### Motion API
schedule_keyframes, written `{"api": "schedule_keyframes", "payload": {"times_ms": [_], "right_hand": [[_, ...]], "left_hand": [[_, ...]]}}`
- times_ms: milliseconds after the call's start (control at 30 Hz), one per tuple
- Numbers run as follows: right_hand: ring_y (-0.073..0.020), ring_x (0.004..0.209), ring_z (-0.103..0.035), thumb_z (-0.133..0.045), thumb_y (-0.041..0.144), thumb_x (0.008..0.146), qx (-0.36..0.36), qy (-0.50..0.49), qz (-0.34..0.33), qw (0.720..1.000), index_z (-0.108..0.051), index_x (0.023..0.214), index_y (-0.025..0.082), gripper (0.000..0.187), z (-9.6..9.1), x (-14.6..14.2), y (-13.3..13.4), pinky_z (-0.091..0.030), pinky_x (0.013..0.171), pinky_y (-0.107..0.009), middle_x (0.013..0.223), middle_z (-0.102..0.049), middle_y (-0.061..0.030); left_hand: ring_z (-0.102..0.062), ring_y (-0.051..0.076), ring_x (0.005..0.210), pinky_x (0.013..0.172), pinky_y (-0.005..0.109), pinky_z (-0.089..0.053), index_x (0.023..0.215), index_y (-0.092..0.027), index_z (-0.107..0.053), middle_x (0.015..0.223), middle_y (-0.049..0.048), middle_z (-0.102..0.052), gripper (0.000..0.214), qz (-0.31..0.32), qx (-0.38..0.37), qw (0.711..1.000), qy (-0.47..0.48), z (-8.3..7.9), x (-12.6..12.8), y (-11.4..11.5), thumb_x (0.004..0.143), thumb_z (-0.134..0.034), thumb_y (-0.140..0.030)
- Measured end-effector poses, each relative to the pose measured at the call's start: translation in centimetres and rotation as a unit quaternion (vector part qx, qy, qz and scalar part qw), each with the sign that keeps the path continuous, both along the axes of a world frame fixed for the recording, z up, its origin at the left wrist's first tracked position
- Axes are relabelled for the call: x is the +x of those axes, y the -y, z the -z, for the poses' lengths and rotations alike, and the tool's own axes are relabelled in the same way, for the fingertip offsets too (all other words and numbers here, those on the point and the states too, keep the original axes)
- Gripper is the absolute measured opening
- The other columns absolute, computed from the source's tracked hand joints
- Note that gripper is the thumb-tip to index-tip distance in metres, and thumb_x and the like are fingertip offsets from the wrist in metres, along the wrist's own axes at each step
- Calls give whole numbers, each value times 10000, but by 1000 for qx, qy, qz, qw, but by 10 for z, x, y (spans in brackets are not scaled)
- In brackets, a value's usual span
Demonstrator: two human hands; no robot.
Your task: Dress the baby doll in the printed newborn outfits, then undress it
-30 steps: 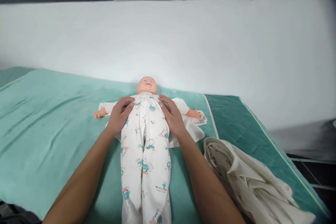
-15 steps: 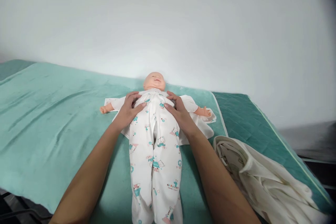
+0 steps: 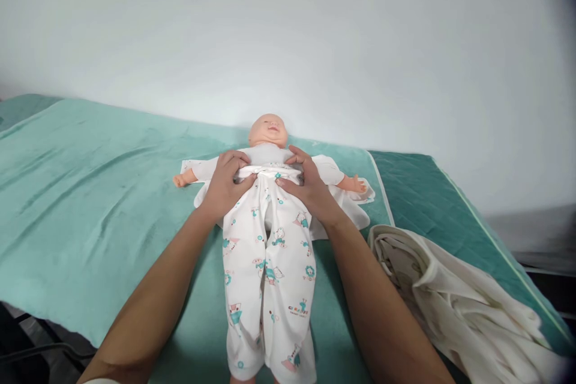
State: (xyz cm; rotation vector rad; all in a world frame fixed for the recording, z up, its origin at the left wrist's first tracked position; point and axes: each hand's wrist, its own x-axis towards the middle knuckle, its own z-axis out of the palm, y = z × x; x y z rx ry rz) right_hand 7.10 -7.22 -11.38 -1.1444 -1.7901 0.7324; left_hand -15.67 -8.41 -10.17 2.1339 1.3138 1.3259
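A baby doll lies on its back with its arms spread, in a white top. White baby trousers with a teal and pink print cover its legs and belly. At the left side of the waistband, which is bunched, my left hand is closed on the cloth, thumb on the front. My right hand grips the waistband's other side in the same way. Beneath the doll a spread white garment shows at both sides. The doll's feet just peek out of the trouser hems.
A light green blanket covers the table under the doll. On the right, a crumpled cream cloth lies over a darker green quilted mat. A white wall stands right behind the doll's head.
The trouser waistband has gone from the doll's chest down to its belly, baring more of the white top. The hems sit higher in view. Both hands stay at the waistband; the view has tilted slightly.
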Motion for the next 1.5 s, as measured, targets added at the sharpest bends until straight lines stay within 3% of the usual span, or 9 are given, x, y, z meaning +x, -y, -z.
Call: {"api": "schedule_keyframes", "payload": {"times_ms": [133,267,433,567,733,933,1133,1267,1500], "right_hand": [[-287,1475,-325,-712,434,805,-8,-13,-11,1000,-536,1040,291,327,-8,-3,5,-253,1193,-518,1570,-414,-50],[-313,1434,-346,-670,387,839,28,17,10,999,-551,879,272,170,-15,-6,11,-195,1198,-562,1530,-452,-37],[-335,1371,-378,-687,432,842,54,30,23,998,-555,718,253,255,-19,-1,24,-233,1174,-569,1432,-521,-32],[-320,1289,-455,-687,508,861,49,-40,14,998,-539,638,240,379,-14,15,36,-316,1140,-519,1306,-570,-58],[-229,890,-556,-658,520,882,-4,-158,36,987,-436,571,215,488,2,30,55,-453,847,-391,929,-595,-50],[-135,616,-303,-633,609,875,-97,-88,57,990,-360,593,215,556,9,25,71,-257,586,-302,628,-300,23],[-134,672,-338,-708,655,788,-155,8,-43,987,-491,714,210,501,9,31,65,-253,588,-278,690,-379,37],[-136,677,-367,-766,647,721,-178,9,-42,983,-534,756,210,496,12,32,64,-275,582,-270,698,-430,44],[-116,608,-329,-777,602,718,-172,-40,35,984,-500,676,213,479,17,22,63,-238,557,-273,614,-390,61]], "left_hand": [[-499,188,795,774,351,-433,754,-235,-418,774,1,-538,205,-22,76,994,-72,1,2,2,865,-569,-152],[-455,195,722,701,348,-394,691,-244,-339,683,-1,-462,261,-39,63,991,-111,5,0,2,844,-531,-157],[-486,225,742,742,370,-406,693,-249,-402,682,20,-494,194,-77,34,985,-148,11,-7,0,828,-534,-204],[-532,246,790,772,374,-414,753,-244,-489,745,41,-572,115,-110,32,977,-178,14,-13,0,853,-546,-252],[-565,258,788,780,374,-412,813,-237,-537,773,50,-616,67,-145,20,971,-191,17,-14,1,866,-542,-277],[-579,262,764,769,360,-394,866,-235,-562,744,35,-613,56,-173,-5,973,-151,20,-13,0,845,-559,-288],[-584,228,820,764,345,-416,913,-241,-569,871,23,-657,110,-122,-29,990,-57,19,-13,0,816,-538,-201],[-560,226,915,850,369,-454,791,-240,-523,900,39,-626,71,-88,8,996,-26,15,-8,17,831,-528,-181],[-588,203,962,917,397,-483,705,-226,-524,970,39,-612,190,-110,29,993,30,25,-4,85,878,-587,-271]]}}
